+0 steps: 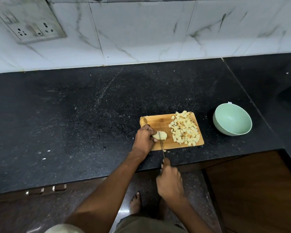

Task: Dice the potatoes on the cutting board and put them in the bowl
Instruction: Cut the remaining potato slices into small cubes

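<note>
Standing at a black speckled counter (91, 115), a person is slicing a peeled potato piece (160, 135) on a wooden cutting board (160, 121). The left hand (144, 138) is curling its fingers (154, 132) over the left end of the piece, pinning it to the board, so the pale flesh is showing just right of the fingertips. The right hand (170, 180) is wrapping closed around the handle of a knife (162, 144) at the counter's near edge, its thin blade running away from the body and meeting the potato piece right beside the left fingers. A heap of diced potato (185, 128) is lying on the right half of the board, well apart from both hands. An unpeeled potato (143, 121) is sitting at the board's far left corner, just beyond the left hand. A pale green bowl (232, 121) is resting on the counter to the right of the board, near it but not touching. A wall socket (34, 29) is showing on the marbled tiles at far left.
</note>
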